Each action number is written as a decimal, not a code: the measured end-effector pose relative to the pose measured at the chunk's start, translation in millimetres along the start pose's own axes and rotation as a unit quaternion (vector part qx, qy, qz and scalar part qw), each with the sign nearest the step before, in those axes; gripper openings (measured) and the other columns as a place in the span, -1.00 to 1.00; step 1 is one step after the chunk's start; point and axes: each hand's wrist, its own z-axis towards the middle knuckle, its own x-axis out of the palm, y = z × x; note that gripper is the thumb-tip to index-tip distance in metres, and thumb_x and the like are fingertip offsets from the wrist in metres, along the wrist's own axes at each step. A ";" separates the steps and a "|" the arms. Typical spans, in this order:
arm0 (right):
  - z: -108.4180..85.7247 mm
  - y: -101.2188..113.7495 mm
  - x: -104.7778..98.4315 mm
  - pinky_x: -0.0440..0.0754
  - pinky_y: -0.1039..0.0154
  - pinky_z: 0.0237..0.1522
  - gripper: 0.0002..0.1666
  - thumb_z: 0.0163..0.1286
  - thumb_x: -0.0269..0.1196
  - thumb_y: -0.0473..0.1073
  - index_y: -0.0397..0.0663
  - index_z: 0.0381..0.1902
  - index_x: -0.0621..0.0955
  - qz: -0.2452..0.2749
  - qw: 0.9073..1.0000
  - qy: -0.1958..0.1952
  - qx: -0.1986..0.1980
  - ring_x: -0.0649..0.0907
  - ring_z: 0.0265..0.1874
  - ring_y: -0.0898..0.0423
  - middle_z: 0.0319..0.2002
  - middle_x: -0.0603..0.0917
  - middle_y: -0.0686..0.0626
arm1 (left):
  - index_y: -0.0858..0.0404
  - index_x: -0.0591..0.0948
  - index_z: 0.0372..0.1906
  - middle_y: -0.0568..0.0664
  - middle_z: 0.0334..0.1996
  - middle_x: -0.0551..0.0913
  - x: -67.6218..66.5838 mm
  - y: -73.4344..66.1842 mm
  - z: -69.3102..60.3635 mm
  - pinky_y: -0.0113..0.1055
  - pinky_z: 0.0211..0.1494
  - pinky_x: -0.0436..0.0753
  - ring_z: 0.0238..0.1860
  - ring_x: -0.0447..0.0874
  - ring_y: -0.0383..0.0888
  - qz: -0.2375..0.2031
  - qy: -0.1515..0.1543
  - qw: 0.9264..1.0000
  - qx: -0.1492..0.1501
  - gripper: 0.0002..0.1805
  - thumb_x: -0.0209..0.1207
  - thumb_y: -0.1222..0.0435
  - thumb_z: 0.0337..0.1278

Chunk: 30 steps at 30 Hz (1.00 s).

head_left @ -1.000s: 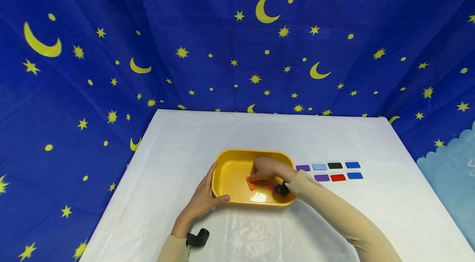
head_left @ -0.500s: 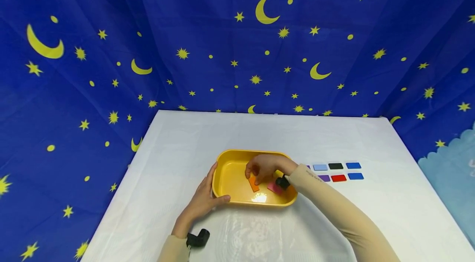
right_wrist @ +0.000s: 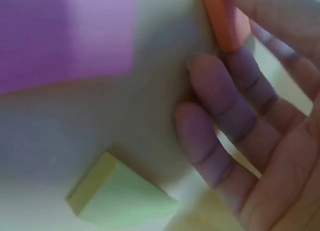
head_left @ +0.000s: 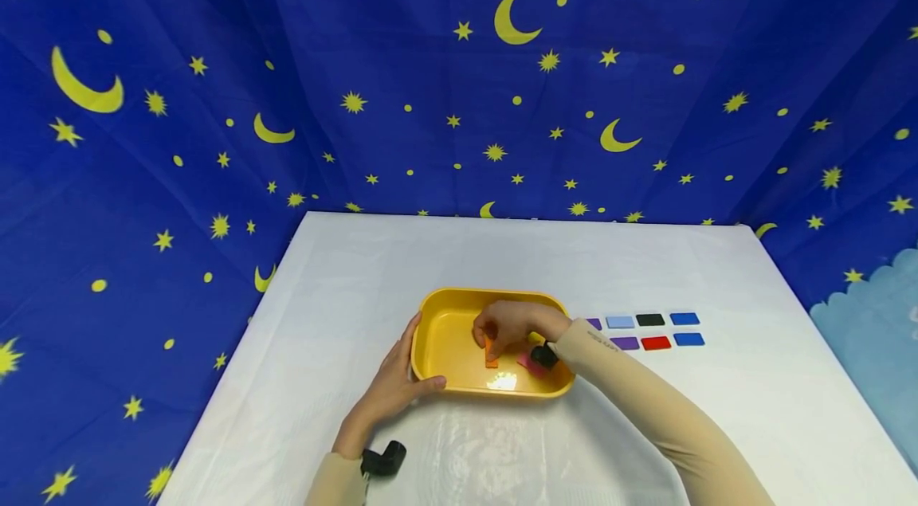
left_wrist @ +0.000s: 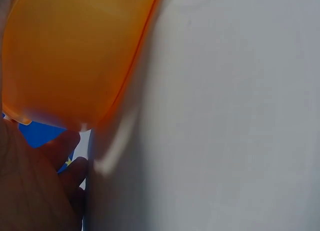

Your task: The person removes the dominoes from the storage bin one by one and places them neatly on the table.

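A yellow plastic bin [head_left: 452,390] sits on the white table. My left hand [head_left: 390,382] holds its front left corner, thumb at the front rim and fingers along the left side; the left wrist view shows those fingers near the bin wall [left_wrist: 75,56]. Inside the bin, my right hand [head_left: 508,324] pinches an orange rectangular tile [head_left: 491,354]. That orange tile [right_wrist: 227,21] shows between thumb and fingers in the right wrist view. A pink tile [right_wrist: 100,36] and a pale green tile [right_wrist: 127,193] lie near this hand, on the bin's floor.
Right of the bin, two rows of flat tiles lie on the table: light blue [head_left: 620,322], black [head_left: 649,319], red [head_left: 656,343], blue [head_left: 684,319] and purple [head_left: 624,343] among them. A blue star-and-moon cloth [head_left: 445,76] hangs behind the table [head_left: 373,251].
The right hand's fingers have shifted on the orange tile, which has turned from slanted to nearly straight toward the front. My left hand has stayed at the bin's corner.
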 end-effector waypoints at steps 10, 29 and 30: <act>-7.6 -6.1 -2.3 0.31 0.39 -0.50 -0.73 0.16 0.42 -0.09 -0.07 -0.46 0.54 -0.026 0.998 -0.046 0.038 0.39 -0.58 0.26 -0.59 0.42 0.15 | -0.23 -0.19 0.50 0.17 0.43 0.07 0.5 0.5 0.3 0.29 0.24 0.14 0.35 0.09 0.23 -0.004 -0.001 1.000 0.005 0.19 0.38 -0.10 -0.13; -12.1 -7.2 3.1 0.30 0.38 -0.46 -0.69 0.03 0.50 -0.16 -0.11 -0.51 0.54 -0.046 0.996 -0.065 0.048 0.38 -0.57 0.25 -0.60 0.40 0.17 | -0.22 -0.18 0.50 0.19 0.42 0.10 1.3 0.6 0.4 0.29 0.24 0.14 0.34 0.11 0.23 0.002 -0.003 1.000 0.000 0.20 0.39 -0.11 -0.15; -12.2 -8.3 3.5 0.30 0.38 -0.46 -0.69 0.03 0.50 -0.15 -0.09 -0.51 0.54 -0.044 0.996 -0.067 0.049 0.38 -0.57 0.26 -0.60 0.40 0.17 | -0.22 -0.18 0.50 0.19 0.42 0.10 1.4 0.6 0.5 0.28 0.24 0.14 0.34 0.11 0.23 0.002 -0.004 1.000 -0.001 0.20 0.39 -0.11 -0.15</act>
